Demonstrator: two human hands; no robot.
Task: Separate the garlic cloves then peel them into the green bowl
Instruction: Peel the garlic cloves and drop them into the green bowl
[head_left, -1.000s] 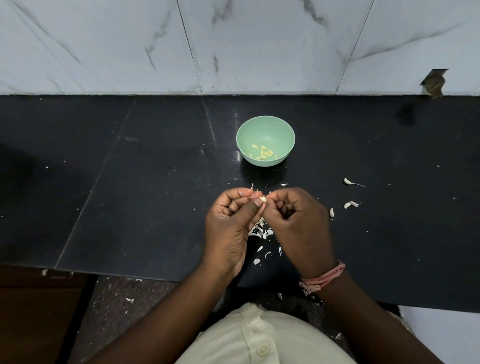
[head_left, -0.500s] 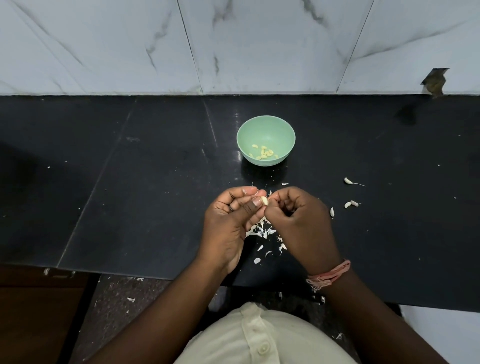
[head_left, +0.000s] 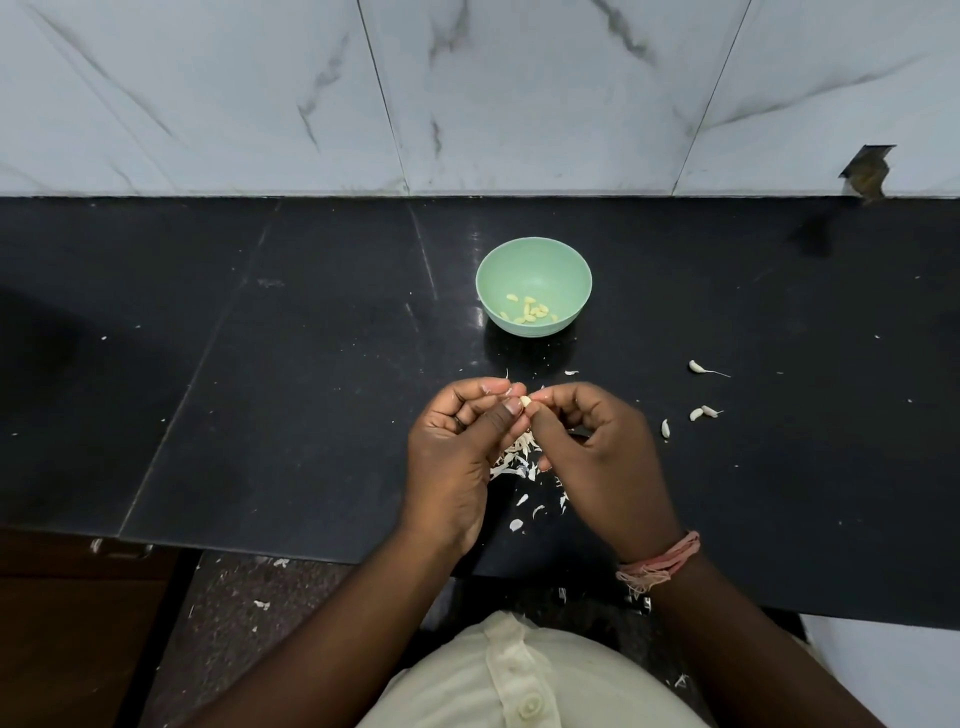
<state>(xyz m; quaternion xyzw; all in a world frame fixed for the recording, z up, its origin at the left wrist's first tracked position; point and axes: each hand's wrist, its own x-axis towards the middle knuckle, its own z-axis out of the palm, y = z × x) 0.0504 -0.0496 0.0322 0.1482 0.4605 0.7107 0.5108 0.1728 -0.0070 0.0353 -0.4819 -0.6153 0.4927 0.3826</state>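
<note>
Both hands still pinch one garlic clove (head_left: 525, 400)
Left hand (head_left: 457, 457) and right hand (head_left: 602, 457) grip it at 6 o'clock of the green bowl (head_left: 534, 260); right fingers have loosened slightly since before.

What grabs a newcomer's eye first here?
Probably the two hands meeting at centre over the black counter: the left hand and right hand both pinch one small garlic clove, with a pile of white skins beneath them. Next, the green bowl just beyond the hands, holding a few peeled cloves. A few unpeeled cloves lie scattered to the right.
</note>
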